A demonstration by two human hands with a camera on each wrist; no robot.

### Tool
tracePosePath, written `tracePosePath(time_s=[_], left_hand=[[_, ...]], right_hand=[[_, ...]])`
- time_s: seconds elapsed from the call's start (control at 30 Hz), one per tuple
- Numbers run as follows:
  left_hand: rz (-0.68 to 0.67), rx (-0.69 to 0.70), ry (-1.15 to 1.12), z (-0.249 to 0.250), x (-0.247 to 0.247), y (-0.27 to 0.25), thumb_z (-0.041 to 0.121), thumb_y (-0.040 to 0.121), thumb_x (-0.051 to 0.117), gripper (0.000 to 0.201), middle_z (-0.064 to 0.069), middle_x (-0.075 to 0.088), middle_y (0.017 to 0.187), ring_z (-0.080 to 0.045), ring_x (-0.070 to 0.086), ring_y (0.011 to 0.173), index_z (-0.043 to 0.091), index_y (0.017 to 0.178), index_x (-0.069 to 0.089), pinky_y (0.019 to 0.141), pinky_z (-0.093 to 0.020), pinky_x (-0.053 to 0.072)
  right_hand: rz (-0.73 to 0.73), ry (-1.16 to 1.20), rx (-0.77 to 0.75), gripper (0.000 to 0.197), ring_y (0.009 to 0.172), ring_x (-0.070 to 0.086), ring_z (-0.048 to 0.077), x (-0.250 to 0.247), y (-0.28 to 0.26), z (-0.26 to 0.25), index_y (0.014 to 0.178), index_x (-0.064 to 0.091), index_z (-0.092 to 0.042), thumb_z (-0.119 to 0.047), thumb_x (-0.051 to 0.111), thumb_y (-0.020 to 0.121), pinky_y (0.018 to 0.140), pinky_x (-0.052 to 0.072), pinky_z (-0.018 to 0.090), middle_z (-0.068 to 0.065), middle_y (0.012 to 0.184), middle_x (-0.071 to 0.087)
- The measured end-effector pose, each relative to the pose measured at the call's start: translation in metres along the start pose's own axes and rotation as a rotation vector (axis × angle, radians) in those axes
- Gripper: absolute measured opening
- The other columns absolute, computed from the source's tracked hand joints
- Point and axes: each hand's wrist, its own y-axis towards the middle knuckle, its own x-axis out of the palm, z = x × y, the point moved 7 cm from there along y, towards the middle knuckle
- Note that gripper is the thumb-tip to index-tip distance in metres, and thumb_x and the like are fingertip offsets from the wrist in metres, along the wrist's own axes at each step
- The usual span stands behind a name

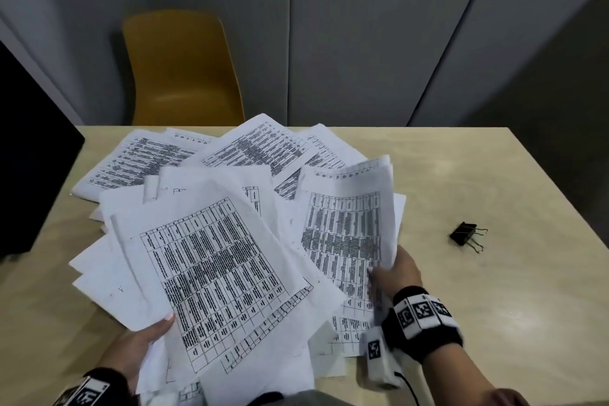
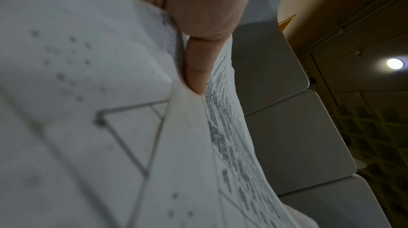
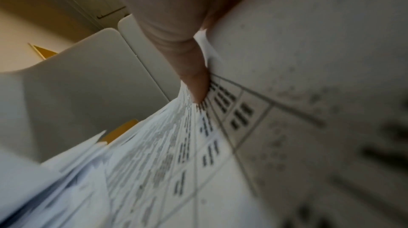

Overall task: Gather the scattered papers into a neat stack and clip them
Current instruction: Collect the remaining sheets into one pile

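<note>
Printed white papers (image 1: 211, 194) lie fanned over the beige table (image 1: 494, 175). My left hand (image 1: 145, 339) grips the near-left edge of a lifted bundle of sheets (image 1: 214, 267), thumb on top; the left wrist view shows that thumb (image 2: 198, 67) pressed on the sheets (image 2: 110, 127). My right hand (image 1: 395, 270) holds another few raised sheets (image 1: 349, 227) by their right edge, thumb on the printed face. The right wrist view shows this thumb (image 3: 194, 78) on the paper (image 3: 220, 144). A black binder clip (image 1: 465, 234) lies on the table, right of the papers, untouched.
A yellow chair (image 1: 179, 69) stands behind the table's far edge, in front of grey wall panels (image 1: 362, 26). A dark screen (image 1: 29, 155) rises at the left edge. Bare tabletop shows right of the papers, around the clip.
</note>
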Motion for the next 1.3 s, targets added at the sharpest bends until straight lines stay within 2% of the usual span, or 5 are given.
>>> tracePosePath(time_s=[0.3,0.8,1.03,1.2,1.3], left_hand=[[-0.014,0.003,0.065,0.006,0.012,-0.003,0.006,0.086,0.059,0.053,-0.016,0.041,0.143,-0.029,0.034,0.136,-0.005,0.135,0.040,0.114,-0.040,0.017],[0.005,0.035,0.087,0.005,0.018,0.002,-0.003,0.085,0.057,0.044,-0.023,0.049,0.135,-0.036,0.043,0.128,-0.010,0.127,0.047,0.109,-0.042,0.025],[0.024,0.031,0.100,0.000,0.016,0.004,0.004,0.086,0.060,0.047,-0.021,0.049,0.136,-0.035,0.042,0.128,-0.005,0.130,0.046,0.107,-0.043,0.026],[0.029,0.026,0.105,-0.001,0.015,0.006,0.005,0.084,0.062,0.049,-0.019,0.051,0.135,-0.035,0.044,0.127,-0.002,0.130,0.047,0.108,-0.045,0.027],[0.023,0.040,0.117,-0.001,0.015,0.005,0.011,0.084,0.063,0.051,-0.017,0.050,0.137,-0.035,0.043,0.128,-0.001,0.131,0.046,0.109,-0.045,0.026]], right_hand=[[-0.126,0.347,0.190,0.043,0.069,0.062,0.029,-0.015,0.002,0.037,0.118,0.050,0.003,-0.003,0.068,0.079,0.066,0.052,0.037,0.020,0.085,0.065],[0.539,-0.109,-0.177,0.035,0.070,0.041,0.028,-0.150,-0.031,-0.006,0.104,0.064,-0.013,0.005,0.047,0.079,0.067,0.036,0.031,0.011,0.073,0.049],[0.843,0.227,-0.581,0.038,0.061,0.047,0.020,-0.154,-0.067,-0.052,0.102,0.065,-0.008,-0.019,0.036,0.080,0.061,0.035,0.022,0.001,0.070,0.053],[0.723,0.427,-0.640,0.019,0.053,0.040,0.003,-0.122,-0.060,-0.065,0.087,0.061,0.004,-0.005,0.046,0.080,0.047,0.026,0.013,-0.002,0.057,0.045],[0.407,0.478,-0.434,0.019,0.076,0.058,0.026,-0.070,-0.035,-0.063,0.102,0.062,-0.003,-0.001,0.054,0.085,0.064,0.042,0.025,0.010,0.080,0.060]])
